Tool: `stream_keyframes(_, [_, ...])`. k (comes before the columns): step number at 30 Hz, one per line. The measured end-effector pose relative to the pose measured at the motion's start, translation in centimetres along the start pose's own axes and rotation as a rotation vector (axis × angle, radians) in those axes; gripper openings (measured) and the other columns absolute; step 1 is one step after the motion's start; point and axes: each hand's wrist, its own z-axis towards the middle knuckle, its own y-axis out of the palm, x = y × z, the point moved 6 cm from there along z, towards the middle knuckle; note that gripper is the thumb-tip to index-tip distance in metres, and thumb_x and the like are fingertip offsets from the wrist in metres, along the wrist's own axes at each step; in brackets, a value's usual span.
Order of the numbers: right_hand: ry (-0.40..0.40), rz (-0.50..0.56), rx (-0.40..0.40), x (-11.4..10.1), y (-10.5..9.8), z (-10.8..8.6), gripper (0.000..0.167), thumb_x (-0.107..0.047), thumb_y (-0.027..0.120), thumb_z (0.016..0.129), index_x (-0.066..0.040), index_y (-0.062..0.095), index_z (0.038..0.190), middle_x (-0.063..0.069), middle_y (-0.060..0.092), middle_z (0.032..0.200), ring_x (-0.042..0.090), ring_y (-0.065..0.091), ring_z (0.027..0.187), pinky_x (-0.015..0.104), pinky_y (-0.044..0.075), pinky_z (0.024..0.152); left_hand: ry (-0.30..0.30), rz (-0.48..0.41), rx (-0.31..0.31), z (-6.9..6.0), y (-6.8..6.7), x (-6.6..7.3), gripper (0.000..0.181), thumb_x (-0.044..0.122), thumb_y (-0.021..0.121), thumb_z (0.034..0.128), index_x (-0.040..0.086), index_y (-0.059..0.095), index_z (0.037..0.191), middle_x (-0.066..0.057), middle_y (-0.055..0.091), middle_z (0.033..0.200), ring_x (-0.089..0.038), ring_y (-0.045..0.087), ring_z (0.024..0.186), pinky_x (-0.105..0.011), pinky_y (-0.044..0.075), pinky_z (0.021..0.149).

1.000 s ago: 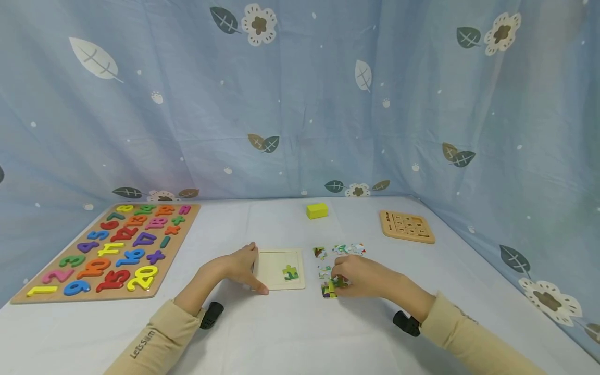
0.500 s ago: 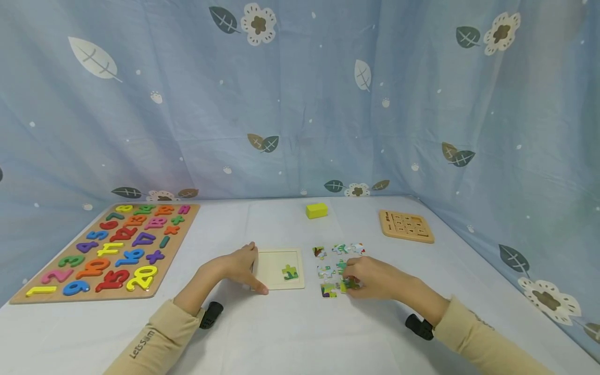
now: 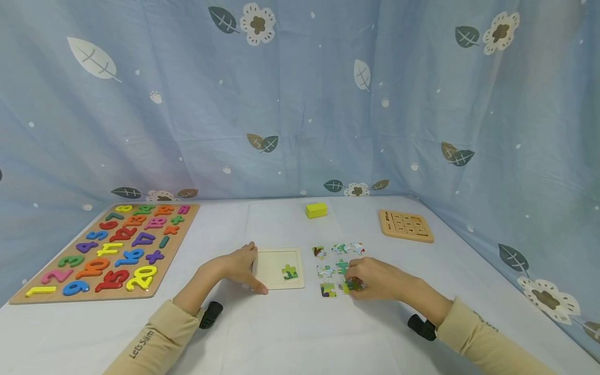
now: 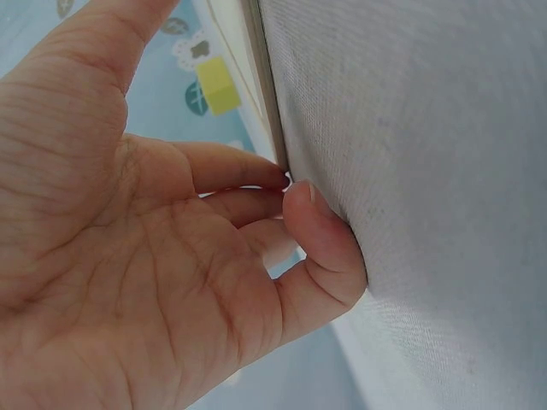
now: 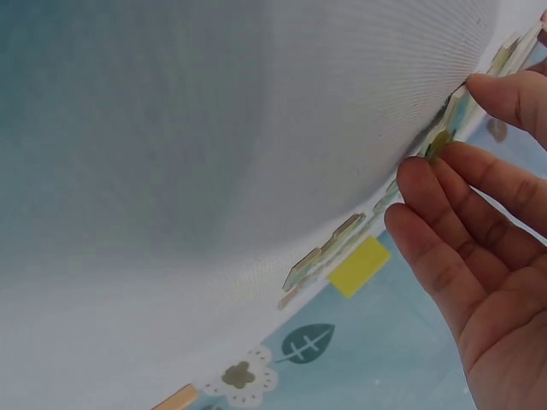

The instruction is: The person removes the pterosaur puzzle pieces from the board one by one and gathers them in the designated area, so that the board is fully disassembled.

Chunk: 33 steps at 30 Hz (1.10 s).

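The left hand (image 3: 240, 268) grips the left side of a pale wooden puzzle tray (image 3: 269, 260), thumb along its near edge. In the left wrist view, bent fingertips (image 4: 278, 178) touch the tray's rim. One green jigsaw piece (image 3: 289, 272) lies in the tray's right part. To the right, my right hand (image 3: 379, 279) pinches a green-and-brown jigsaw piece (image 3: 354, 284) down at the table, its underside hidden. Beside it lie several loose pieces, including a purple-and-green one (image 3: 328, 290), a white-and-blue one (image 3: 325, 271) and a green one (image 3: 342, 266).
A number board (image 3: 159, 281) with coloured numerals fills the left of the table. A yellow block (image 3: 316, 210) stands at the back, and a small wooden number puzzle (image 3: 406, 226) lies back right. A patterned blue curtain (image 3: 300, 104) hangs behind.
My right hand has slid a little to the right with the piece, uncovering the green piece beyond it. The left hand and tray have stayed in place.
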Motion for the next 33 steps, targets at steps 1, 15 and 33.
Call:
stream_keyframes(1, [0.002, 0.0, -0.002, 0.0, 0.0, 0.0, 0.008, -0.012, 0.074, 0.079, -0.008, 0.07, 0.085, -0.007, 0.055, 0.072, -0.001, 0.042, 0.063, 0.013, 0.04, 0.058, -0.001, 0.0, 0.001, 0.0, 0.0, 0.0, 0.115, 0.043, 0.084, 0.0696, -0.017, 0.021, 0.144, -0.034, 0.013, 0.155, -0.045, 0.015, 0.145, -0.055, 0.019, 0.117])
stream_keyframes(15, [0.009, 0.023, -0.024, 0.1, 0.2, 0.1, 0.008, -0.011, 0.074, 0.079, -0.008, 0.074, 0.086, -0.008, 0.053, 0.07, -0.002, 0.04, 0.063, 0.014, 0.039, 0.057, -0.015, -0.009, -0.002, -0.1, 0.0, 0.0, 0.115, 0.043, 0.084, 0.0698, -0.017, 0.02, 0.145, -0.033, 0.013, 0.155, -0.045, 0.015, 0.145, -0.055, 0.019, 0.118])
stream_keyframes(33, [0.012, 0.037, -0.041, -0.5, -0.8, 1.3, 0.009, -0.014, 0.072, 0.081, -0.006, 0.072, 0.085, -0.003, 0.06, 0.072, 0.005, 0.051, 0.065, 0.015, 0.044, 0.059, -0.014, -0.002, 0.0, 0.1, 0.0, 0.0, 0.115, 0.044, 0.084, 0.07, -0.016, 0.021, 0.145, -0.033, 0.013, 0.156, -0.045, 0.015, 0.146, -0.055, 0.019, 0.118])
